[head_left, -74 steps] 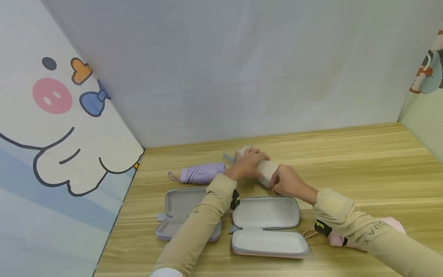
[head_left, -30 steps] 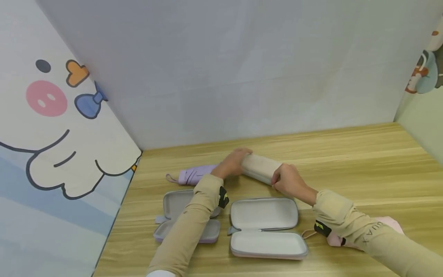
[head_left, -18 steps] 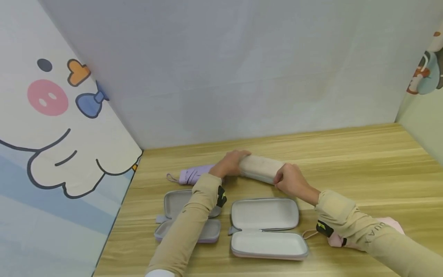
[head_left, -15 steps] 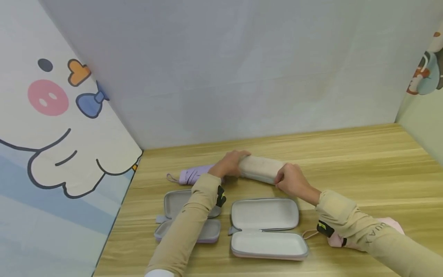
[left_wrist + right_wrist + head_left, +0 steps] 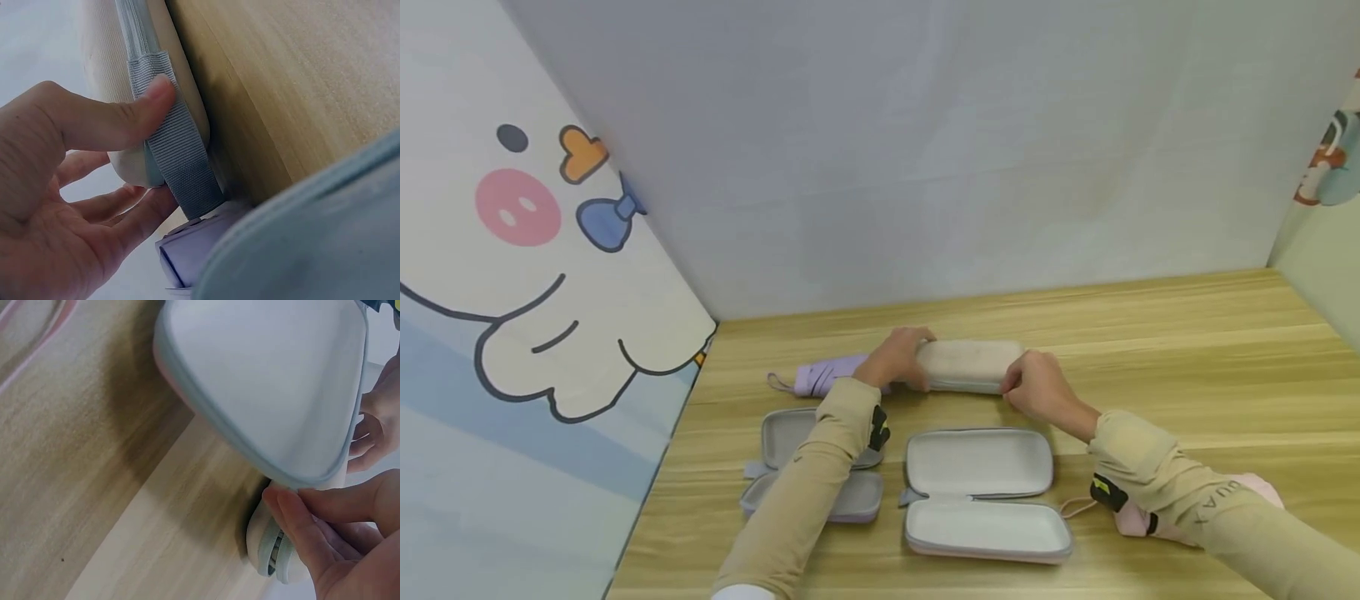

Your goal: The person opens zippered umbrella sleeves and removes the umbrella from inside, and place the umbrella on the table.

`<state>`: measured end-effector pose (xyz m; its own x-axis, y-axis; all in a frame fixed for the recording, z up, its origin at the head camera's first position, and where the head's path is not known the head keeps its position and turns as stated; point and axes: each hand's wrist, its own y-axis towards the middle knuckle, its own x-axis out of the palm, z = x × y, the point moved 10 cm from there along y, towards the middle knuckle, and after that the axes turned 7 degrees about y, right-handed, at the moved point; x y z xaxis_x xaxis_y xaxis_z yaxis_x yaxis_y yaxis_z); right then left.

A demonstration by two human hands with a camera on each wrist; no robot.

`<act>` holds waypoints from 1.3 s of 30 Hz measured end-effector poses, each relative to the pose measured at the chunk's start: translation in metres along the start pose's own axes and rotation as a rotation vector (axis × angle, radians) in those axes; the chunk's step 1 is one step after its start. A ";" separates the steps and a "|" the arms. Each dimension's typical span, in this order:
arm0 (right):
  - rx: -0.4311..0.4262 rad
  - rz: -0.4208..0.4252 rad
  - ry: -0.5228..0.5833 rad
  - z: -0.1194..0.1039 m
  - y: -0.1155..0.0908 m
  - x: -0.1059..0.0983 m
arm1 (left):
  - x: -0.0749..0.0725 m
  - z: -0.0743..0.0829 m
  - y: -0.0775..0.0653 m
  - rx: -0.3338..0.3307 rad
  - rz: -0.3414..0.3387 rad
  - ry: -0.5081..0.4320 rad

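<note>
A beige zip-up hard case [image 5: 968,360] lies closed toward the back of the table, roughly level with the back edge. My left hand [image 5: 897,360] holds its left end. In the left wrist view the thumb presses the grey fabric tab [image 5: 178,144] while the other fingers curl behind the end. At the right end, my right hand [image 5: 1037,385] pinches at the zip seam. The right wrist view shows the zip [image 5: 275,553] parted at that corner; what the fingertips [image 5: 289,499] pinch is hidden. A folded purple umbrella [image 5: 827,375] lies left of the case, partly behind my left hand.
Two cases lie open nearer me: a purple one [image 5: 857,510], partly under my left sleeve, and a pink one [image 5: 988,553] with pale lining. A pink folded umbrella [image 5: 1131,523] with a wrist loop sits beneath my right forearm. A pale cloth wall [image 5: 970,208] stands behind.
My left hand has slid from the top of the beige case to its left end. The case has turned from slanted to nearly level. My right hand keeps to the right end.
</note>
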<state>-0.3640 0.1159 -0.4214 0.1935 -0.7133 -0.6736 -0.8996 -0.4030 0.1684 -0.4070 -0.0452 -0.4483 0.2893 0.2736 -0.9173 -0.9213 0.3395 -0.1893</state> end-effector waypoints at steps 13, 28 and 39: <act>0.007 0.009 0.011 0.004 0.003 -0.001 | -0.002 -0.002 -0.001 -0.019 0.042 0.009; -0.012 0.007 0.010 -0.001 0.005 0.001 | 0.000 -0.008 -0.003 -0.075 0.037 0.040; -0.019 -0.015 0.023 -0.007 0.011 0.006 | 0.002 -0.010 0.000 -0.066 0.067 0.079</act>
<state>-0.3694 0.1029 -0.4189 0.2159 -0.7199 -0.6596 -0.8890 -0.4244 0.1722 -0.4087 -0.0536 -0.4536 0.2080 0.2208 -0.9529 -0.9537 0.2623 -0.1474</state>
